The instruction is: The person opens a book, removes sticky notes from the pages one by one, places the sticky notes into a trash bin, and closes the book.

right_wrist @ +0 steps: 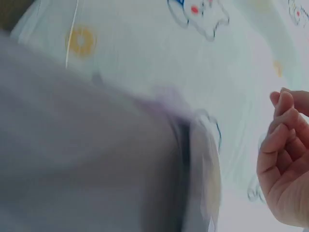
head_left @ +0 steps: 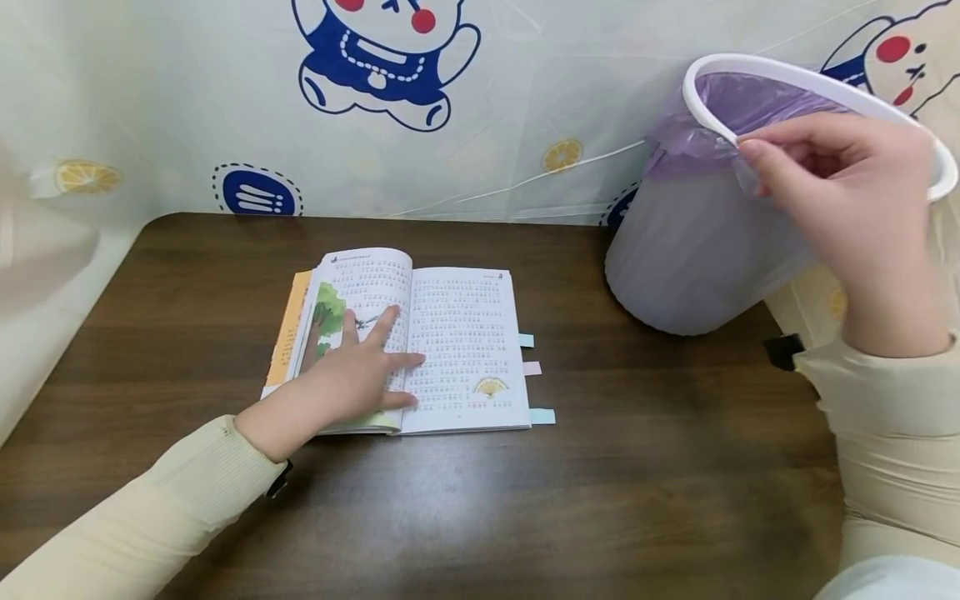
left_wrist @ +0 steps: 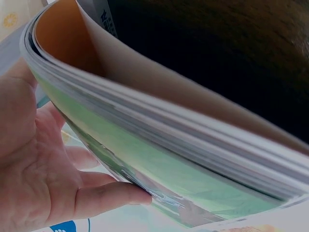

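An open book (head_left: 457,342) lies on the dark wooden table (head_left: 600,500). My left hand (head_left: 360,367) rests flat on its left page with the fingers spread. In the left wrist view the hand (left_wrist: 43,169) lies against the curved stack of pages (left_wrist: 169,145). At the right stands a white bin (head_left: 697,258) with a purple liner (head_left: 750,96). My right hand (head_left: 840,192) is at its rim, fingers curled, fingertips by the liner's edge. The right wrist view shows the curled hand (right_wrist: 285,154) beside the blurred bin (right_wrist: 87,159), with nothing plainly between the fingers.
Three pastel sticky tabs (head_left: 542,416) stick out from the book's right edge. A cartoon-printed plastic sheet (head_left: 487,108) hangs behind the table and along both sides. A black clip (head_left: 783,350) sits at the table's right edge.
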Available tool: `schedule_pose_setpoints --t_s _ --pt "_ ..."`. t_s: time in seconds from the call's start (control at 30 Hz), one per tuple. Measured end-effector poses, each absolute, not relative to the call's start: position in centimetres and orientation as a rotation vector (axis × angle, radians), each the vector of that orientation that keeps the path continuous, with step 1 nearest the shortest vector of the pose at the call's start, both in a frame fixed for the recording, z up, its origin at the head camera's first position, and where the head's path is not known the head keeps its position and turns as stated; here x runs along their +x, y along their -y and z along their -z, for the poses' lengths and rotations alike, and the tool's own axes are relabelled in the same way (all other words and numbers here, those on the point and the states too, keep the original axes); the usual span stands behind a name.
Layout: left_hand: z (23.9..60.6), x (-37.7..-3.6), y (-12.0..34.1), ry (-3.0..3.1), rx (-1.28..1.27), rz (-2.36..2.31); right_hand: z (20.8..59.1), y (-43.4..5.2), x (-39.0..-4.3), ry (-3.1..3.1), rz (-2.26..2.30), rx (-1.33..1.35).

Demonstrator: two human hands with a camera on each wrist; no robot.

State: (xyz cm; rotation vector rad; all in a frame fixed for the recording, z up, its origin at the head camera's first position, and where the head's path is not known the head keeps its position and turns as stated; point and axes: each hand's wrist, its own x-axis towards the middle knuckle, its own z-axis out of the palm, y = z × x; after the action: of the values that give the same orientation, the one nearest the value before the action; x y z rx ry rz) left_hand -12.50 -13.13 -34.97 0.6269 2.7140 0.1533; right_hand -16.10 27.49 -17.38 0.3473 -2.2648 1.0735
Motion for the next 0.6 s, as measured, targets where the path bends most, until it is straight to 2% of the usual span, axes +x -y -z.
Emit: schedule_pose_setpoints --t_s 0.23,0.6 --pt "35.0 -12.5 13.2 -2.711 0.626 -0.166 20.8 -23.8 -16.8 2.351 -0.968 0.594" --pt "34.9 -12.5 13.4 -2.704 0.608 -0.165 25.5 -21.1 -18.4 2.562 -1.012 0.665"
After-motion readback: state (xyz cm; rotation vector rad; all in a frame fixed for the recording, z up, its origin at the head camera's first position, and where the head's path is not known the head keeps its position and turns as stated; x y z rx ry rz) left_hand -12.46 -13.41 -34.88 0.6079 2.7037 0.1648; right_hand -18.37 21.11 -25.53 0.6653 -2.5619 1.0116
